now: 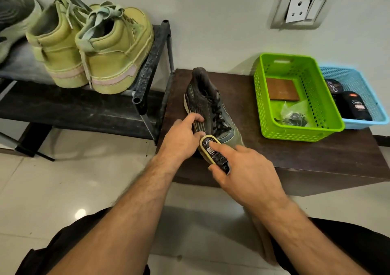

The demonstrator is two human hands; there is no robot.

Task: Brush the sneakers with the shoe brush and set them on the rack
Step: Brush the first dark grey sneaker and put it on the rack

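Observation:
A dark sneaker with black laces lies on the low brown table, heel toward the wall. My left hand grips its left side near the toe. My right hand holds a small yellow-edged shoe brush with a barcode label, its index finger along the back, pressing it on the shoe's toe end. Two yellow-green high-top sneakers stand on the top shelf of the black metal rack at the left.
A grey shoe sits at the rack's far left. A green plastic basket with a brown block and a plastic bag stands on the table's right. A blue basket with dark polish containers is beside it. A wall socket is above.

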